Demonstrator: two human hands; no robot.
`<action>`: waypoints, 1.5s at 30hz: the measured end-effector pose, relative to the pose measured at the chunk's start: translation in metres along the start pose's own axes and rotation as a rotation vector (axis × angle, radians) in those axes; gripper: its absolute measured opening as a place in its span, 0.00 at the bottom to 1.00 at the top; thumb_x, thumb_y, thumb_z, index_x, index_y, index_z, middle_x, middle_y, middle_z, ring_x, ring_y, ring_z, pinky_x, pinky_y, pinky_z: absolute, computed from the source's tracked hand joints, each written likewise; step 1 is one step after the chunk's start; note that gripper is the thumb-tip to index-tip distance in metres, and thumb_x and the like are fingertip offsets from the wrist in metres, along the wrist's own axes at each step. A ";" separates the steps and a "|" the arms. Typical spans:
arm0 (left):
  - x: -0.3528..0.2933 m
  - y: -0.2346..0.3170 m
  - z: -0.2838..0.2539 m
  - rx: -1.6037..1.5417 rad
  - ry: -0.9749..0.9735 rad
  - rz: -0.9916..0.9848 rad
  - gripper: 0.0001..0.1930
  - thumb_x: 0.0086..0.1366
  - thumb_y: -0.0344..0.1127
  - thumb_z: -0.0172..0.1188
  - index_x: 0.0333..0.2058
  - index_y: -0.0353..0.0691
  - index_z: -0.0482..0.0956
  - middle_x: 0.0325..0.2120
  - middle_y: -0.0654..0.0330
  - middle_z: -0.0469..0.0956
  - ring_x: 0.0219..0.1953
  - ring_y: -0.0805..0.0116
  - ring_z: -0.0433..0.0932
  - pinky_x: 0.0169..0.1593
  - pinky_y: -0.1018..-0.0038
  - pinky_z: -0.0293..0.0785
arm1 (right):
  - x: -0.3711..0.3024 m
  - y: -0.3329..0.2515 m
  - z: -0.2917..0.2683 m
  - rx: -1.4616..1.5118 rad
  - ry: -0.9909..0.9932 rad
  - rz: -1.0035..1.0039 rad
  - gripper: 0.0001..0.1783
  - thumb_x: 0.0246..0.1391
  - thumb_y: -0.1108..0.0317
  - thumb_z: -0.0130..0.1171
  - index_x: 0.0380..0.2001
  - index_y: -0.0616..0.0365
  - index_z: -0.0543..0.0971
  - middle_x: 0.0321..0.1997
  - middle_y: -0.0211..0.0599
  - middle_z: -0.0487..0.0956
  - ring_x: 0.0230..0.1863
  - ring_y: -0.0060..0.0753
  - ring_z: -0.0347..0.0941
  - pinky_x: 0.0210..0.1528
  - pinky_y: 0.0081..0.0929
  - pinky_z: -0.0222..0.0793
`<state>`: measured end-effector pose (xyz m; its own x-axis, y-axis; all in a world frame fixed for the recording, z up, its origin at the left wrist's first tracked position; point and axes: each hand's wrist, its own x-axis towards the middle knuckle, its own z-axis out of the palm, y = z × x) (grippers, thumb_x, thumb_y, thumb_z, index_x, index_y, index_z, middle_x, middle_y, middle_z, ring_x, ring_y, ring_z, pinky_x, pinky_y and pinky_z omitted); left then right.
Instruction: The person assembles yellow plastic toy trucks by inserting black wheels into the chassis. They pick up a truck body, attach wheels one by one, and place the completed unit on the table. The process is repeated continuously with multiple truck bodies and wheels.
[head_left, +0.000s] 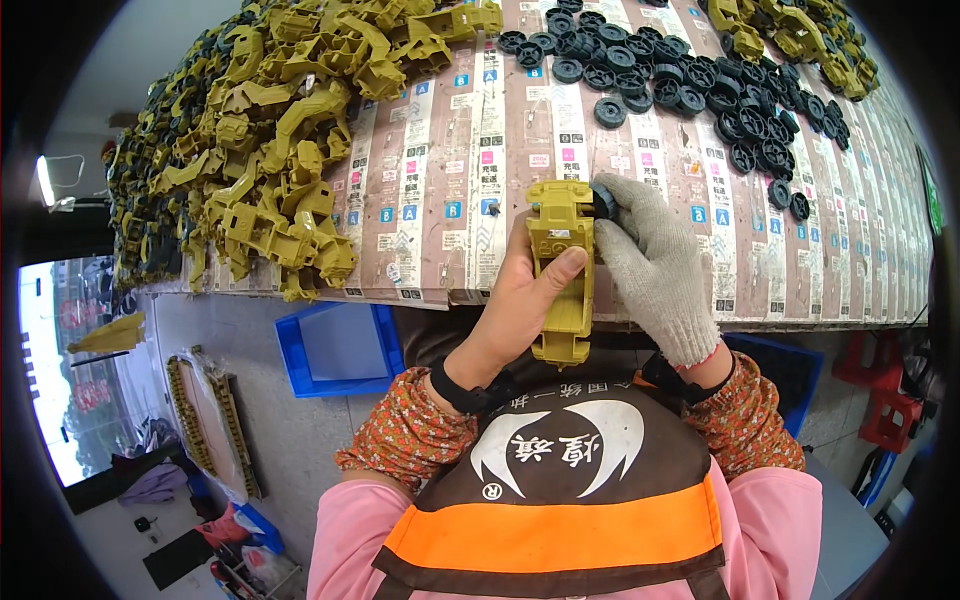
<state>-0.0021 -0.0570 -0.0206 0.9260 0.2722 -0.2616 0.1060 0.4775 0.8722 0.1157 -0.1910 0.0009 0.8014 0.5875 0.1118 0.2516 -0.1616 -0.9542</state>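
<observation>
The bare left hand (518, 302) holds a yellow-green toy vehicle body (568, 314) over the near edge of the tabletop (440, 245). The gloved right hand (655, 262) pinches a black wheel (604, 201) at its upper right side.

Black wheel (603, 202), partly hidden.

The left hand (515, 305) grips beside the gloved, pinching right hand (658, 268).

left hand (517, 304) grips yellow part (569, 312) — gloved right hand (655, 265) holds black wheel (604, 201)
</observation>
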 end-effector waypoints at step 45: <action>0.017 0.009 0.001 -0.442 0.078 -0.234 0.27 0.75 0.60 0.60 0.53 0.41 0.77 0.38 0.57 0.82 0.33 0.68 0.84 0.36 0.71 0.85 | 0.026 0.047 -0.170 -0.943 0.205 0.063 0.12 0.60 0.71 0.63 0.45 0.59 0.75 0.43 0.53 0.84 0.47 0.59 0.82 0.48 0.50 0.76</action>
<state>0.0149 -0.0485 -0.0166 0.8642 0.1691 -0.4739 0.1284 0.8366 0.5326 0.2404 -0.3178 0.0060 0.8850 0.4205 0.1996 0.4653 -0.8109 -0.3549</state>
